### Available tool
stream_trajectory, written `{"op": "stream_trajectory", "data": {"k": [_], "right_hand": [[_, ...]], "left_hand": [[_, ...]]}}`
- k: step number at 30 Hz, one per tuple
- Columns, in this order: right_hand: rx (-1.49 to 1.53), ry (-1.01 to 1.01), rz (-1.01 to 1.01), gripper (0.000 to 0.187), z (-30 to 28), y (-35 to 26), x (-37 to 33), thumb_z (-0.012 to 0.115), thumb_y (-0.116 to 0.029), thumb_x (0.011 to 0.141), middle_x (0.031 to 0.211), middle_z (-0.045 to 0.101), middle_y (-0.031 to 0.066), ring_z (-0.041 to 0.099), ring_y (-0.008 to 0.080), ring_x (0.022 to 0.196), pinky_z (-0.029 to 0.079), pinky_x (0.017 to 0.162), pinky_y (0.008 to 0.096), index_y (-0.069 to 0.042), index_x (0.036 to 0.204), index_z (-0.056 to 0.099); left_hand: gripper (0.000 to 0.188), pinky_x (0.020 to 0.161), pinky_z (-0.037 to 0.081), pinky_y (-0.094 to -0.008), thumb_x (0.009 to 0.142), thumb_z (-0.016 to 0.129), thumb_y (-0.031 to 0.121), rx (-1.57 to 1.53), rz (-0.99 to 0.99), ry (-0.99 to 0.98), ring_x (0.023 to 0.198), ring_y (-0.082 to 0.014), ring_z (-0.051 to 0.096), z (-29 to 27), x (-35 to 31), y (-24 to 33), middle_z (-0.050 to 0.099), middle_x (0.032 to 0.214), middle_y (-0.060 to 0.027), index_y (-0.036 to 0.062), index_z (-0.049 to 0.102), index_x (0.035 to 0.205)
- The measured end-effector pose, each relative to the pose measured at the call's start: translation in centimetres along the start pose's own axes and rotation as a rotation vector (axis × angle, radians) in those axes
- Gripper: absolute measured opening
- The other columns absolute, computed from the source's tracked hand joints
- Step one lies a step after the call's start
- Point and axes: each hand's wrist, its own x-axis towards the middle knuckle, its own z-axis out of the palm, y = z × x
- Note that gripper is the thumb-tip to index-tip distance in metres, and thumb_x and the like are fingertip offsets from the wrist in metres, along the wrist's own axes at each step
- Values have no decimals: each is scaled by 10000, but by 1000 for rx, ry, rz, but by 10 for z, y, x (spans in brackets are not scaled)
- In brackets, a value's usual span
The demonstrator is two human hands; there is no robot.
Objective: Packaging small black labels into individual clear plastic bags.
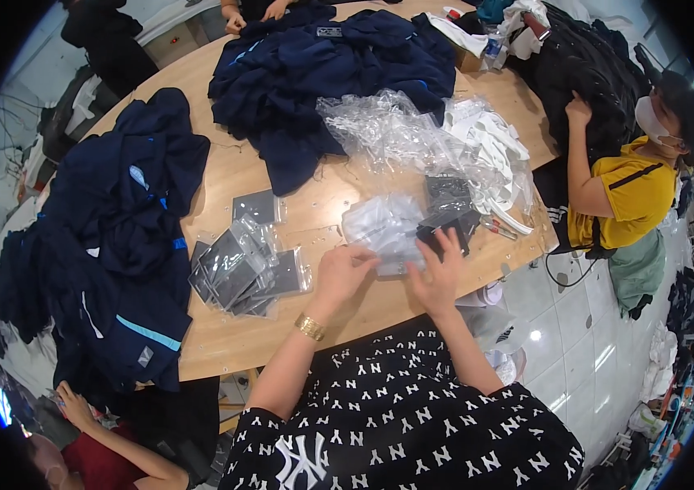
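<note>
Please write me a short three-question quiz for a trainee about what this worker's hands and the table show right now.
1. True or false: the left hand wears a gold bracelet.
2. What do both hands touch? A) a clear plastic bag B) scissors C) a cardboard box
3. What lies left of the left hand on the wooden table?

Key: 1 true; 2 A, with the right hand on its dark end; 3 a stack of bagged dark items.

a clear plastic bag with pale contents is held flat on the wooden table between the left hand and the right hand. a fanned stack of clear packets with dark grey contents is laid to its left. crumpled empty clear bags are heaped behind.
</note>
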Motion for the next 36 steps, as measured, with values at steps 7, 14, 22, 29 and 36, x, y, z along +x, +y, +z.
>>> {"op": "stream_trajectory", "data": {"k": [7, 14, 22, 29, 36], "right_hand": [[484, -123, 54, 417, 11, -58, 25, 660, -153, 723, 1173, 447, 172, 412, 342, 1093, 330, 918, 402, -69, 1113, 539], [739, -622, 184, 184, 0, -69, 58, 612, -90, 779, 805, 592, 106, 594, 179, 755, 456, 686, 298, -12, 932, 547], [981, -291, 237, 54, 10, -96, 36, 558, -32, 826, 854, 595, 70, 566, 106, 810, 453, 700, 239, -1, 869, 548], [1283, -621, 612, 175, 22, -87, 32, 607, -64, 814, 932, 604, 59, 562, 109, 871, 448, 787, 242, 6, 974, 600], [1348, -699, 605, 124, 31, -82, 31, 619, -75, 805, 926, 596, 47, 560, 110, 866, 446, 785, 243, -15, 913, 629]], "left_hand": [[183, 577, 460, -261, 776, 630, 162, -413, -205, 30, 670, -157, 594, -31, -16, -2, 641, 747, -79, 22, 653, 891], [225, 541, 422, -302, 782, 625, 202, -150, 20, 310, 662, -227, 530, -74, -26, 28, 559, 714, -108, -8, 605, 861], [221, 452, 381, -203, 890, 524, 200, -591, -179, 223, 564, -48, 465, -47, -34, 10, 547, 727, -28, 4, 504, 789], [268, 535, 509, -240, 901, 492, 215, -748, -226, 232, 656, -110, 588, -45, -39, 21, 580, 731, -77, -38, 497, 814], [282, 492, 485, -278, 911, 457, 209, -504, -202, 254, 615, -185, 614, -51, -45, 21, 583, 713, -152, -44, 476, 789]]}}
